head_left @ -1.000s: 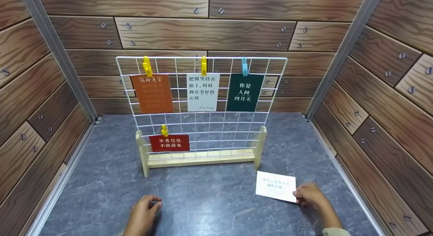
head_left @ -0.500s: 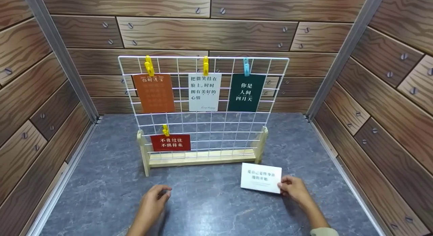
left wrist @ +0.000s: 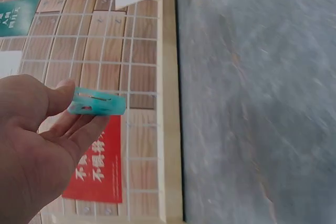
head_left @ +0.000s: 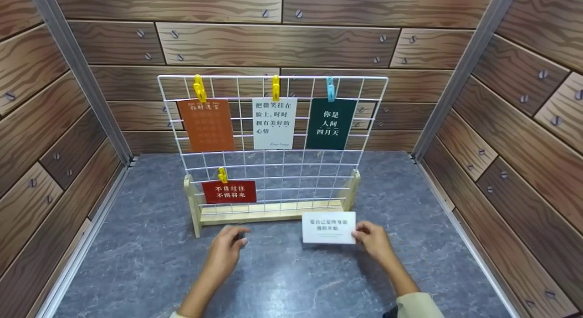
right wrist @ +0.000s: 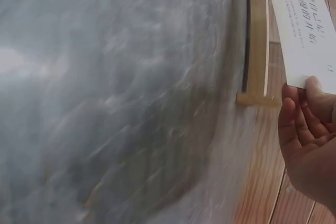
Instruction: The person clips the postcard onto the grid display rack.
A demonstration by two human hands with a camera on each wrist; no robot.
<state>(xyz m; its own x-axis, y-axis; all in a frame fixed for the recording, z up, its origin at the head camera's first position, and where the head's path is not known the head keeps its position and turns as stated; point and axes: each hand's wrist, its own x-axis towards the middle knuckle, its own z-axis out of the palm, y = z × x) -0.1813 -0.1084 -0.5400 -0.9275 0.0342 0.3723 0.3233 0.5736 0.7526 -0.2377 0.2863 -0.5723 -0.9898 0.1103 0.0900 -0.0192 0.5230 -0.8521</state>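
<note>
In the head view my right hand [head_left: 374, 239] pinches the right edge of a white card [head_left: 329, 228] with printed characters. The card is upright and overlaps the right end of the rack's wooden base. My left hand [head_left: 227, 247] is in front of the rack, below the red card [head_left: 228, 192]. In the left wrist view its thumb and fingers pinch a teal plastic clip [left wrist: 97, 102]. The right wrist view shows the white card [right wrist: 304, 30] between my thumb and fingers. A white wire grid rack [head_left: 282, 165] stands behind both hands.
Along the rack's top hang an orange card [head_left: 208, 126], another white card [head_left: 274, 138] and a dark green card [head_left: 331, 142], held by two yellow clips and a blue clip [head_left: 330, 89]. A yellow clip [head_left: 222, 175] holds the red card. Wood-patterned walls [head_left: 273, 44] enclose the grey tabletop [head_left: 136, 263].
My right hand has carried the white card left and up toward the rack, turning it level. My left hand has moved right and forward toward the rack.
</note>
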